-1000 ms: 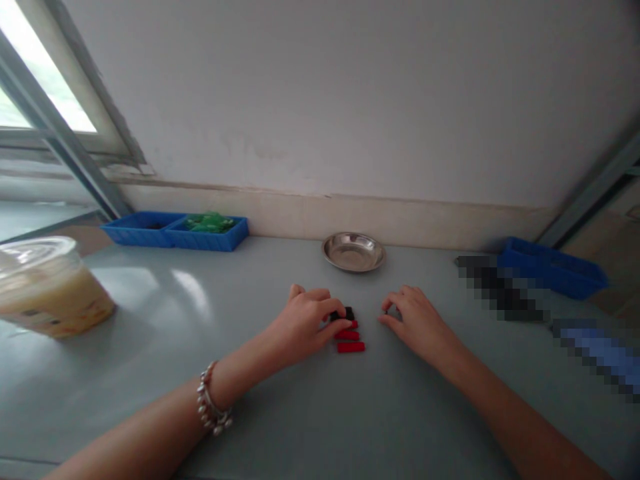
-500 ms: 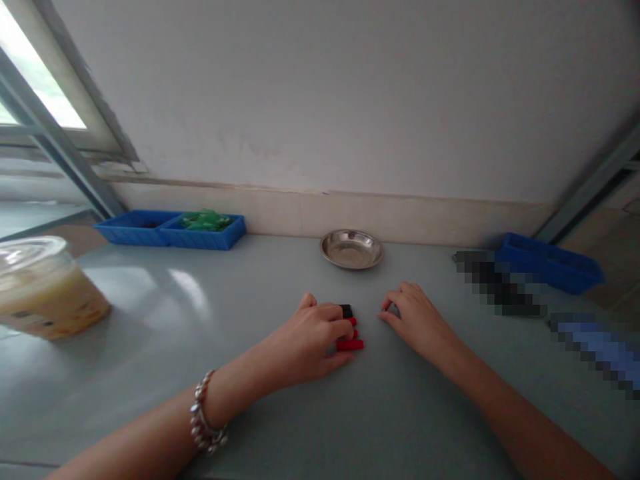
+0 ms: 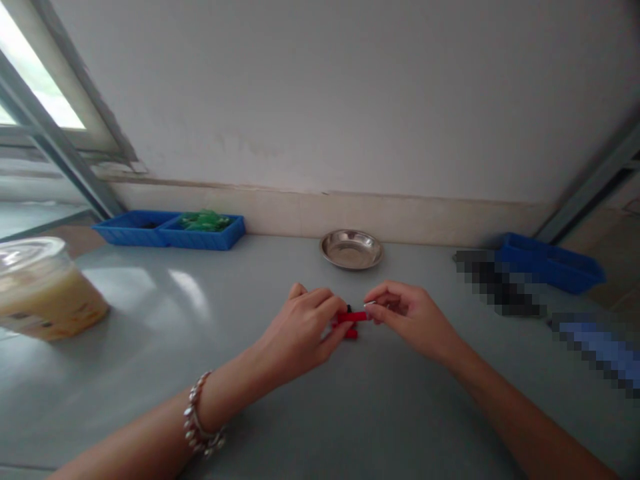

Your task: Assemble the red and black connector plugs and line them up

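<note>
My left hand [image 3: 310, 327], wearing a beaded bracelet [image 3: 200, 417] at the wrist, pinches a short red rod [image 3: 354, 317] between thumb and fingers, raised a little above the table. The rod points to the right, and its tip meets the fingertips of my right hand [image 3: 405, 310]. Those fingers are closed on a small silvery piece [image 3: 370, 305], mostly hidden, at the rod's end. Just below lies another red rod [image 3: 351, 334] on the table, partly covered by my left fingers. A bit of a black rod [image 3: 349, 309] shows behind the held one.
A round metal dish [image 3: 351, 250] stands by the wall. Far left is a blue divided tray [image 3: 200, 240] with green material, and a lidded tub [image 3: 50, 293] nearer. To the right are another blue tray [image 3: 550, 263] and two blurred-out objects [image 3: 500, 287].
My left hand has picked up a red rod from the group on the table. My right hand has moved left, and its fingertips now meet the rod's end.
</note>
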The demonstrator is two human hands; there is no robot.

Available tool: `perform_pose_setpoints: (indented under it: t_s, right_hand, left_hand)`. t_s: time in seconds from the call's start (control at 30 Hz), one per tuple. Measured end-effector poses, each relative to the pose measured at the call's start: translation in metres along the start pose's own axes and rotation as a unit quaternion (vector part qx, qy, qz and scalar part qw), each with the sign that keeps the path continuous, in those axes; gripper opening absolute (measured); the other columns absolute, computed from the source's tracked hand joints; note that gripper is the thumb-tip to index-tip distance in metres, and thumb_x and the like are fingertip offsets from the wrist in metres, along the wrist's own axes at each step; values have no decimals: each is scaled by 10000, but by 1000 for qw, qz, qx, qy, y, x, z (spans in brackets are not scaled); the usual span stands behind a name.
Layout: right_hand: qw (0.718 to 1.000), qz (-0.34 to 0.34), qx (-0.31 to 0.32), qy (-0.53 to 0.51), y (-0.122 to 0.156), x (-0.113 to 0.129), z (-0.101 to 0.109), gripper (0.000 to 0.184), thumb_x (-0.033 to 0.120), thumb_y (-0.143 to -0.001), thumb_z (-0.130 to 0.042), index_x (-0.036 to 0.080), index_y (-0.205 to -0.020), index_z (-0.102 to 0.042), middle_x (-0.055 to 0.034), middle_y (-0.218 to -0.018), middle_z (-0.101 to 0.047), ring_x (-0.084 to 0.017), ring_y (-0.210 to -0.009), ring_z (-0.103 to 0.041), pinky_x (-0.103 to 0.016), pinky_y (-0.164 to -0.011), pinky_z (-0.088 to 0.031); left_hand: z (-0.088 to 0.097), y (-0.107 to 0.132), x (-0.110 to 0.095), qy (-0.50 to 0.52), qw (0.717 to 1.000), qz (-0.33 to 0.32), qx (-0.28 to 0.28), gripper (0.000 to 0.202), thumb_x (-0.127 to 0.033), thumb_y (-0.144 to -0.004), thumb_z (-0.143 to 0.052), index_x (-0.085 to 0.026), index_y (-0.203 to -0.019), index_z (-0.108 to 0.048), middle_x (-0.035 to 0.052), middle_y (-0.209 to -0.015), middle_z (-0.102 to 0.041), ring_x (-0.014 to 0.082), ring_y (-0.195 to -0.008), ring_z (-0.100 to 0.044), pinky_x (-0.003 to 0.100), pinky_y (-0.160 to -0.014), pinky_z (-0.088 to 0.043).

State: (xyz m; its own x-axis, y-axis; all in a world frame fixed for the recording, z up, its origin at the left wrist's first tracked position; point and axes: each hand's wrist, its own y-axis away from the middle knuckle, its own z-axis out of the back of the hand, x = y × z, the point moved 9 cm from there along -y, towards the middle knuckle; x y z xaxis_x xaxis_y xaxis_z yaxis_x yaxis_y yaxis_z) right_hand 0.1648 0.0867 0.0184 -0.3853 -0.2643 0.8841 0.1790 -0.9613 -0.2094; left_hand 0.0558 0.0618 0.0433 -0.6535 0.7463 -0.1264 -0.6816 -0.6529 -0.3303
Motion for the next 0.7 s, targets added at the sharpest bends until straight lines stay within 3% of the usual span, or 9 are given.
perform_pose_setpoints:
  t_s: [0.13,0.3,0.47,0.7]
  right_hand:
    - [995,-1,-3,-103,1,2,-1,99,242,-709,-578,169,-771,-551,18,-612,-600,-101,-572,-577,-227,-560,-440]
    - [992,-6,-8,-124,1,1,-1,101,232,-699,-586,167,-772,-558,4,-641,-616,-107,-602,-591,-234,-577,-450]
    - [990,-10,-4,-138,1,0,-3,98,220,-689,-585,166,-763,-552,-4,-658,-620,-108,-595,-589,-240,-571,-452]
    - [994,-3,-11,-111,1,-2,-3,109,247,-686,-596,176,-758,-557,-14,-684,-617,-121,-622,-582,-256,-586,-441]
  left_hand:
    - [-1,1,9,31,999,26,-23,162,-275,-858,-413,-165,-884,-530,32,-780,-603,145,-663,-546,262,-604,-390]
    - [2,2,12,44,997,48,-45,175,-283,-862,-413,-161,-871,-538,28,-773,-585,100,-540,-493,227,-518,-383]
    - [9,3,13,53,994,52,-86,139,-251,-839,-451,-158,-872,-550,50,-895,-524,118,-657,-497,252,-607,-418]
    - [8,4,12,56,992,42,-101,141,-244,-820,-478,-157,-870,-576,41,-841,-492,135,-701,-497,276,-639,-432]
